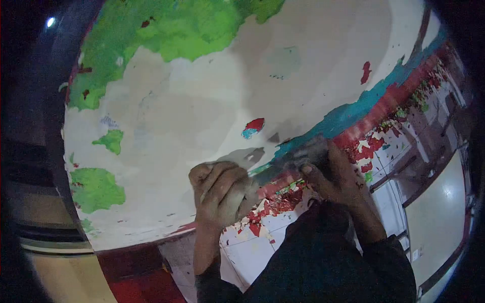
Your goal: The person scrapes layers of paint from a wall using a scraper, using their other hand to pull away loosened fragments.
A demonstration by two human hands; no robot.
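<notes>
My left hand [220,189] is closed against the pale wall [177,131], its fingers curled round something greyish that I cannot make out. To its right, my right hand [341,179] grips a dark, flat piece [303,154], blurred, with the thumb on the near side. That piece lies over the wall's lower edge, where a teal band [348,118] meets a worn red band [374,121]. Red and cream paint flakes [278,202] are heaped just below both hands.
Green paint patches [187,30] mark the wall's upper left. More flakes lie on the white tiled floor [257,252] below. A pale panel with a dark frame [437,197] stands at right. Dark red flooring [134,267] shows at lower left.
</notes>
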